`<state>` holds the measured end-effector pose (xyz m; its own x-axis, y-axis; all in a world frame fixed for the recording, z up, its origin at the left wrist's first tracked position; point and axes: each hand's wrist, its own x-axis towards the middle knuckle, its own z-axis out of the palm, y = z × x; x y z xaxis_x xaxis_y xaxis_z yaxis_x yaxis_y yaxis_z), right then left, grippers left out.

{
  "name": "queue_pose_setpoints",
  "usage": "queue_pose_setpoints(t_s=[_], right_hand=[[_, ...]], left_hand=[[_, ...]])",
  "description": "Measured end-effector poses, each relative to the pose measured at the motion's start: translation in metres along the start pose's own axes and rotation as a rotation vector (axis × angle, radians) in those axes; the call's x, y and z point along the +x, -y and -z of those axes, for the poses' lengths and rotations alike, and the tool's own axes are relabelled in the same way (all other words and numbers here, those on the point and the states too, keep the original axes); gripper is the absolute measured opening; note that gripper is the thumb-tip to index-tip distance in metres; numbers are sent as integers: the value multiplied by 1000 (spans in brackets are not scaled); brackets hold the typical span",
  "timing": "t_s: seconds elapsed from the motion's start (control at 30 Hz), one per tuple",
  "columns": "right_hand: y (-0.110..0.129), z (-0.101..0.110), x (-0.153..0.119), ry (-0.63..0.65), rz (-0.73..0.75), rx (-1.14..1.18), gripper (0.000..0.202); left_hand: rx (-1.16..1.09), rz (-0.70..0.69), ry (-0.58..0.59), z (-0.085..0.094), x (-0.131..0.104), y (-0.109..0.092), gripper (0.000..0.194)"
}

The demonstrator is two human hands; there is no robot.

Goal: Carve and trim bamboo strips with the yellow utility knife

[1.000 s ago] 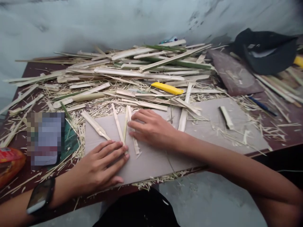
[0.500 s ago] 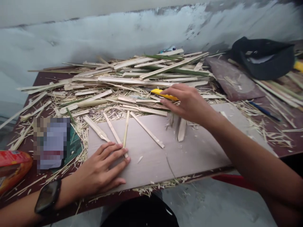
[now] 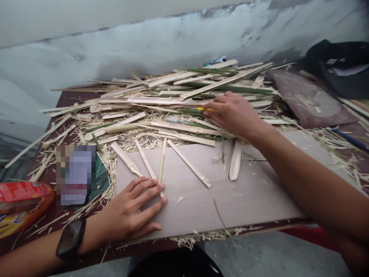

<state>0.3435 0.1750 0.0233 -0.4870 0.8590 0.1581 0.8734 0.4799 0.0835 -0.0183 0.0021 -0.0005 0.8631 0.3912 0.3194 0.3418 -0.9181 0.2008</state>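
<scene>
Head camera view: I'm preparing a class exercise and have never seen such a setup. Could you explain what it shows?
There is no machine, only a person's two bare hands, seen from a camera worn on the head, looking forward and down. The left hand lies spread over a pale strip on a flat grey sheet. The right hand is at a yellow tool, mostly hidden, so its grip is unclear. Beyond the sheet lies a pile of strips; a phone lies to the left.
</scene>
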Motion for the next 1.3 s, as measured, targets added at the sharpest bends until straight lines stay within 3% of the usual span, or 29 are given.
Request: queue_pose_setpoints(t_s=[0.17, 0.33, 0.57, 0.8, 0.9, 0.97, 1.03, 1.17, 1.3], right_hand=[[22, 6, 1, -87, 133, 24, 47], [46, 5, 9, 81, 311, 34, 40], [47, 0, 21, 96, 200, -37, 28], [66, 20, 27, -36, 137, -184, 44], [83, 28, 45, -66, 216, -146, 38], [97, 26, 64, -49, 339, -4, 33], [113, 18, 87, -13, 421, 159, 29], [135, -5, 123, 64, 489, 193, 20], [141, -15, 129, 80, 504, 215, 14]], left_hand=[[-19, 12, 1, -2, -1, 0, 46], [-15, 25, 5, -2, -2, 0, 47], [-21, 27, 7, -5, -5, -1, 49], [-26, 36, 4, -8, -6, 0, 49], [-23, 39, 1, -8, -6, -1, 48], [-22, 38, 2, -8, -6, -1, 48], [-17, 36, 3, -8, -7, -1, 48], [-6, 35, -2, -9, -10, -1, 48], [-16, 41, -20, -10, -12, -1, 48]])
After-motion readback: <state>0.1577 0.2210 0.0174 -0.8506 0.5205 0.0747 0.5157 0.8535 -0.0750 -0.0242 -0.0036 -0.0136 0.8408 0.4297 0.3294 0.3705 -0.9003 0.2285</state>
